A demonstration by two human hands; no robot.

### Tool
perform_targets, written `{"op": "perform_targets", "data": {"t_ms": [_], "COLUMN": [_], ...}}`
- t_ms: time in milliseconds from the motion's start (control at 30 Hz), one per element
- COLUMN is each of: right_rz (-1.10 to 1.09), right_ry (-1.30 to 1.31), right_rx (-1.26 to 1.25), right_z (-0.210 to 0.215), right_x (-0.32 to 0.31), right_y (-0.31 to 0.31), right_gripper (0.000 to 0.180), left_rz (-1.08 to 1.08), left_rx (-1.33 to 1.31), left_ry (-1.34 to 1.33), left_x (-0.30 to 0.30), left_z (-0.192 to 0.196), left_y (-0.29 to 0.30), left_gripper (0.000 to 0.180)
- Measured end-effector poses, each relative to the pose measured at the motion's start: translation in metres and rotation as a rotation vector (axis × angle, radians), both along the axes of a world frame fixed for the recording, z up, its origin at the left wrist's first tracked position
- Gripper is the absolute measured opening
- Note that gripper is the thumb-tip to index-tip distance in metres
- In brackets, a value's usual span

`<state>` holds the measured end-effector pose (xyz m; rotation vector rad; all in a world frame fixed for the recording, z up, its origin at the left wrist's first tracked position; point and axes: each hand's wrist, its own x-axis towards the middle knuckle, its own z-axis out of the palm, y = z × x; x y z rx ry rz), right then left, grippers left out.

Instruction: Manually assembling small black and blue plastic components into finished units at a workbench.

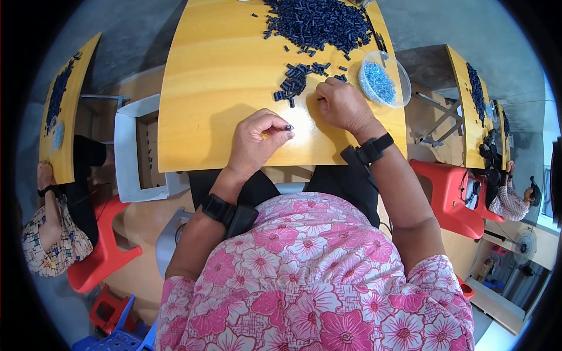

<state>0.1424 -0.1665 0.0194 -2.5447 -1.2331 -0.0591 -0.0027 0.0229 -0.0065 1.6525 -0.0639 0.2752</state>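
My left hand is over the near part of the yellow table, pinching a small dark cylindrical piece between thumb and forefinger. To its right and farther off, my right hand is closed, fingers curled down by the tabletop. Whatever it grips, if anything, is hidden under the fingers. Just beyond both hands lies a small cluster of short black cylinders. A clear round tub of tiny light-blue translucent pieces stands to the right of my right hand.
A large heap of black cylinders covers the table's far end. An open pale box adjoins the table's left side. Other people sit at similar tables on the left and far right. A red stool stands to the right.
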Motion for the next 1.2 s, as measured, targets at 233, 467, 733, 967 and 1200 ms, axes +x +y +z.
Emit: {"op": "perform_targets", "data": {"t_ms": [233, 467, 733, 967, 1200], "right_rz": [-0.095, -0.181, -0.216, -0.196, -0.135], "right_ry": [0.594, 1.142, 1.304, 1.307, 1.170], "right_rx": [0.453, 0.609, 0.645, 0.631, 0.497], "right_z": [0.015, 0.025, 0.014, 0.016, 0.020], "right_x": [-0.032, -0.060, -0.063, -0.061, -0.058], "right_y": [0.000, 0.003, 0.006, 0.007, 0.009], "right_gripper": [0.012, 0.015, 0.017, 0.018, 0.018], "left_rz": [0.014, 0.004, 0.004, 0.006, 0.006], "left_rx": [0.049, 0.135, 0.172, 0.176, 0.196], "left_ry": [0.036, 0.028, 0.047, 0.050, 0.045], "left_x": [0.000, 0.000, 0.000, 0.000, 0.000], "left_z": [0.000, -0.001, 0.004, 0.000, 0.001], "left_y": [-0.002, -0.002, -0.003, -0.004, -0.004], "left_gripper": [0.007, 0.009, 0.011, 0.011, 0.012]}}
